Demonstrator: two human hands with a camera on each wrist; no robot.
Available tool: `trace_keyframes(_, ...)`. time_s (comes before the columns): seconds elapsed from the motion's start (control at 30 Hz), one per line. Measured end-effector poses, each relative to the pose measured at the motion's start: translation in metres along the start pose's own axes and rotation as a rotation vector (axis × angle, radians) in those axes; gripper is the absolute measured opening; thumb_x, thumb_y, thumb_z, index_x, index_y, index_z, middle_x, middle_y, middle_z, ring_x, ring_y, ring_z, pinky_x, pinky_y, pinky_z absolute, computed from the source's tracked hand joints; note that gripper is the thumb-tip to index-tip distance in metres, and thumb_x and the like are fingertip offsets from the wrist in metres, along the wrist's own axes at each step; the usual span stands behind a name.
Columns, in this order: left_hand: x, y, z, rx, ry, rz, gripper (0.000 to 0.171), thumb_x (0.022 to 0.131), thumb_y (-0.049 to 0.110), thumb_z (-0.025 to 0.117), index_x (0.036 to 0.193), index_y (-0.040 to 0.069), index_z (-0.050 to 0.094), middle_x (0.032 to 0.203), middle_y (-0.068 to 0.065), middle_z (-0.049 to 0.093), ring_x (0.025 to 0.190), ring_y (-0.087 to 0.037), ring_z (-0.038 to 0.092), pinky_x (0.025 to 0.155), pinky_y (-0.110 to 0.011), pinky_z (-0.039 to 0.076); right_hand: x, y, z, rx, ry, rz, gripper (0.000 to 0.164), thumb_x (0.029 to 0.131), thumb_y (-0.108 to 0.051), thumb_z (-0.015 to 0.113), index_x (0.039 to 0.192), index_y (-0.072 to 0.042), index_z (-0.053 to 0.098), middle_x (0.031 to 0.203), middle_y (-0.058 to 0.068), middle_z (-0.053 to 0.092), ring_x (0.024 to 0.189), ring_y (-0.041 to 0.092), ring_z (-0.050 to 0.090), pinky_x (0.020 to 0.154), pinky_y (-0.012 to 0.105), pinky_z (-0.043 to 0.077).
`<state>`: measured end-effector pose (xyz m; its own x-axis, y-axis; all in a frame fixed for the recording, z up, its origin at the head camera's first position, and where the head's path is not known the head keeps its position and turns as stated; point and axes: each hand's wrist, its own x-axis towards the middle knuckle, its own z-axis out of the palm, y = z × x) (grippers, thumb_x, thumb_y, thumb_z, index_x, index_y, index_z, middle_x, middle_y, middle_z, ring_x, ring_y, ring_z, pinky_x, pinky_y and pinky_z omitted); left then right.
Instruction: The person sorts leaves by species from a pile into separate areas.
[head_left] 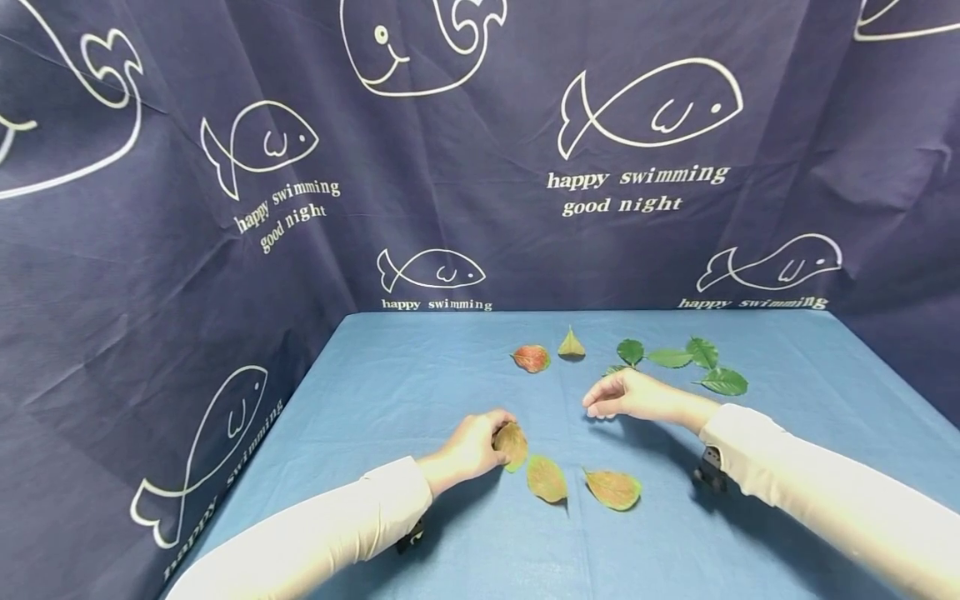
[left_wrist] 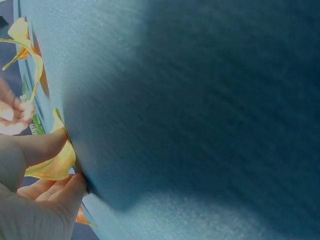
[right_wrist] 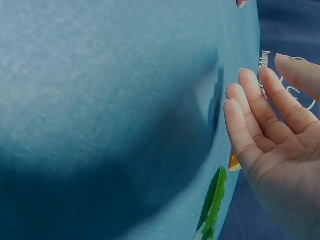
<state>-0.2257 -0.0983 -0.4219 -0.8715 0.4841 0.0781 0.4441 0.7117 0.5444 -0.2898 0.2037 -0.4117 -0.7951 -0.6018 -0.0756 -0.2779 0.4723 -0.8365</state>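
Observation:
My left hand is low over the blue cloth, its thumb and fingers at the edges of a yellow-brown leaf. In the left wrist view that leaf looks curved, gripped between thumb and fingertips. Just right of it lie a yellow-green leaf and an orange-tinged leaf. My right hand hovers above the cloth, nearest to the green leaves, and holds nothing. Its fingers are loosely extended in the right wrist view, with a green leaf below the hand. One green leaf is partly hidden behind this hand.
Farther back lie a red leaf and a folded yellowish leaf. Several green leaves, among them a toothed leaf, are grouped at the back right. A dark blue curtain with white fish drawings borders the blue-covered table.

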Motion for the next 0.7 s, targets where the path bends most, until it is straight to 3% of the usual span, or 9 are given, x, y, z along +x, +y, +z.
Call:
trace_keyframes(0.33, 0.001, 0.0, 0.001, 0.001, 0.016, 0.03, 0.042, 0.076, 0.002, 0.08, 0.115, 0.004, 0.065, 0.105, -0.008, 0.071, 0.093, -0.021, 0.066, 0.079, -0.027, 0.054, -0.014, 0.001, 0.005, -0.013, -0.023, -0.023, 0.026, 0.089, -0.013, 0.069, 0.106, 0.006, 0.069, 0.093, 0.018, 0.072, 0.075, 0.003, 0.062, 0.068, 0.022, 0.054)
trace_keyframes(0.57, 0.001, -0.001, 0.002, 0.001, 0.002, 0.021, 0.044, 0.077, 0.003, 0.079, 0.118, 0.004, 0.063, 0.108, -0.009, 0.071, 0.096, -0.022, 0.066, 0.081, -0.029, 0.054, -0.028, -0.002, 0.011, 0.03, -0.133, -0.051, 0.032, 0.086, -0.011, 0.071, 0.11, 0.009, 0.066, 0.095, 0.02, 0.07, 0.077, 0.006, 0.063, 0.064, 0.021, 0.053)
trace_keyframes(0.7, 0.001, 0.0, 0.001, -0.002, -0.006, 0.0, 0.045, 0.079, 0.003, 0.078, 0.12, 0.004, 0.062, 0.11, -0.01, 0.07, 0.099, -0.023, 0.066, 0.082, -0.03, 0.055, -0.031, -0.003, 0.017, 0.006, -0.182, -0.11, 0.035, 0.084, -0.013, 0.075, 0.111, 0.007, 0.066, 0.098, 0.02, 0.069, 0.077, 0.005, 0.061, 0.065, 0.019, 0.052)
